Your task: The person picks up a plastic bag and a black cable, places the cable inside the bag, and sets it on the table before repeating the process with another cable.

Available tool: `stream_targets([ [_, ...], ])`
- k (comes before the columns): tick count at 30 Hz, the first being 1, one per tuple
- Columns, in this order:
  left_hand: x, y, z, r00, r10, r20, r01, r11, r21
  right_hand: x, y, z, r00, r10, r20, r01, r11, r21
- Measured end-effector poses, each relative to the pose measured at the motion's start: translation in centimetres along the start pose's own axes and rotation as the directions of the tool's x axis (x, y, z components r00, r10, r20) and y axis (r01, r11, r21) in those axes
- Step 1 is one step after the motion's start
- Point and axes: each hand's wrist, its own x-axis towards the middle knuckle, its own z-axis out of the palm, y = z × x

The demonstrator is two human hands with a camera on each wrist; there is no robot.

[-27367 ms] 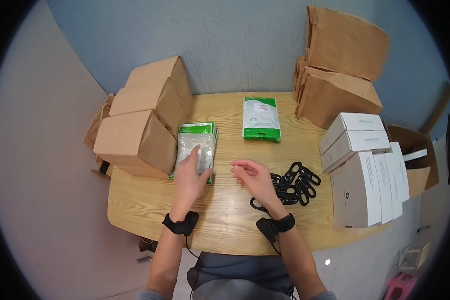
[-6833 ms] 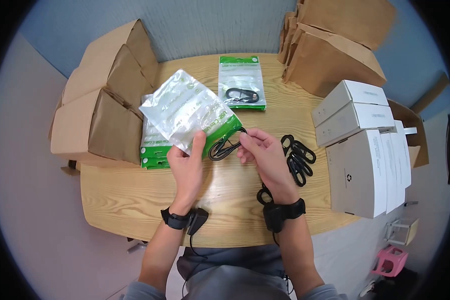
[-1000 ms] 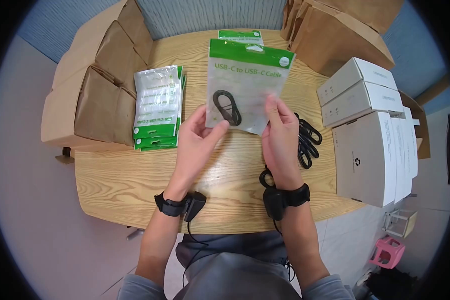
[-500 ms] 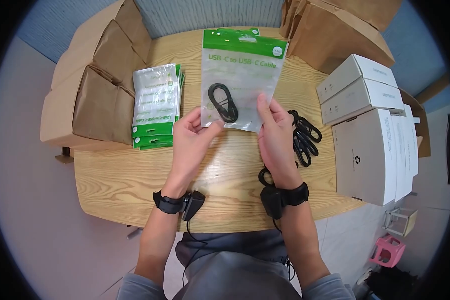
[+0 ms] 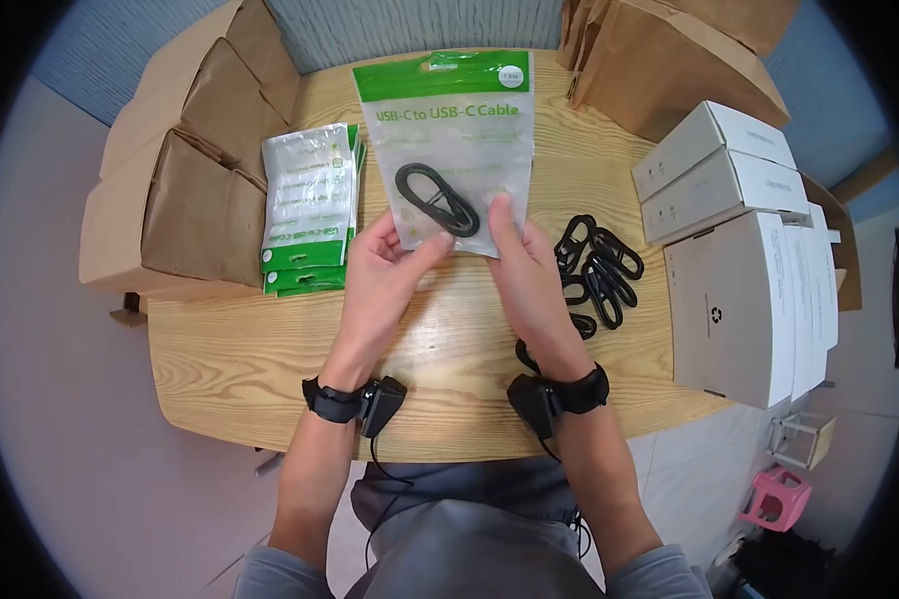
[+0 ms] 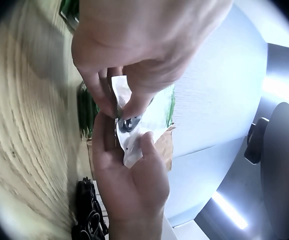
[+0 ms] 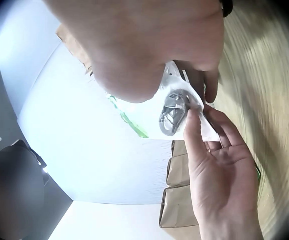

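A clear and green bag marked USB-C to USB-C Cable [image 5: 449,125] is held up above the table, a coiled black cable [image 5: 438,200] showing through its front. My left hand [image 5: 380,295] pinches its lower left part, the thumb beside the coil. The lower right edge is gripped by my right hand [image 5: 531,290], thumb on the front. In the left wrist view the bag [image 6: 159,110] hangs between both hands. The right wrist view shows the coil [image 7: 173,112] near the left thumb. Several loose black cables [image 5: 604,280] lie right of my right hand.
A stack of similar bags [image 5: 305,200] lies at the left beside brown cardboard boxes [image 5: 200,200]. White boxes [image 5: 729,299] stand at the right edge, with brown paper bags [image 5: 669,75] behind them. A pink stool [image 5: 777,499] is on the floor.
Since a moment ago the bag has moved left and turned more squarely to the head view, my right hand moving left with it. Earlier, a cable was at the bag's green end; now one shows inside.
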Motion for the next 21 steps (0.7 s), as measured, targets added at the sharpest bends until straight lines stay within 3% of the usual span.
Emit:
stream_targets([
  [4,0.0,0.1,-0.1,1.0,-0.012,-0.014,0.012,0.998,-0.06,-0.1,-0.3,0.0,1.0,0.016,-0.005,-0.015,0.999,0.045],
  [7,-0.1,0.1,0.0,1.0,-0.012,-0.02,0.011,0.999,-0.048,-0.2,-0.4,-0.2,0.994,0.088,-0.059,-0.089,0.996,-0.027],
  [9,-0.2,0.0,-0.1,1.0,-0.007,-0.024,0.006,0.999,-0.04,-0.1,-1.2,0.6,0.99,-0.022,-0.136,0.009,0.995,-0.097],
  [13,-0.2,0.0,-0.1,1.0,-0.002,-0.028,0.001,1.0,-0.01,0.0,-0.1,0.0,0.994,0.051,-0.095,-0.05,0.999,0.007],
  [15,-0.3,0.0,-0.1,1.0,0.004,-0.031,-0.004,1.0,0.0,0.1,0.5,0.7,0.996,-0.049,-0.076,0.058,0.991,0.119],
  [21,-0.1,-0.2,-0.2,0.999,-0.002,-0.045,0.005,0.998,0.055,-0.1,0.0,0.4,1.0,0.022,-0.002,-0.021,0.995,0.095],
])
